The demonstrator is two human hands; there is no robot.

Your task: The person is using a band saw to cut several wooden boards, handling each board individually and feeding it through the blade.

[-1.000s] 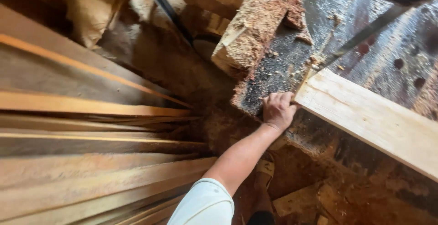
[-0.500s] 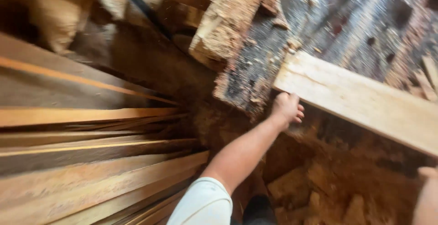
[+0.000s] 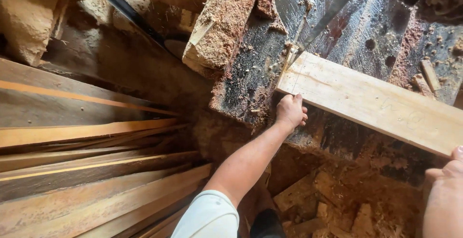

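Left hand (image 3: 291,111) is curled shut on the near edge of the pale plank (image 3: 371,100), thumb up at the corner, close to the plank's far-left end. Right hand (image 3: 446,190) is only partly in view at 4 o'clock; it rests against the plank's near edge at the right, but whether the fingers close round it I cannot tell. The plank lies flat on the dark, sawdust-crusted saw table (image 3: 251,74), running from 12 o'clock down toward 3 o'clock. The thin band-saw blade (image 3: 324,21) comes down from 1 o'clock and meets the plank's left end, where a short kerf shows along a pencilled line. Change over the last second: the right hand was absent, then entered at the lower right, and now sits at the plank; the left hand kept its grip near the same end. Judgement: both hands now steady the board at the blade. A stack of long boards (image 3: 87,170) lies at 8 o'clock; offcuts (image 3: 333,209) litter the floor at 5 o'clock.
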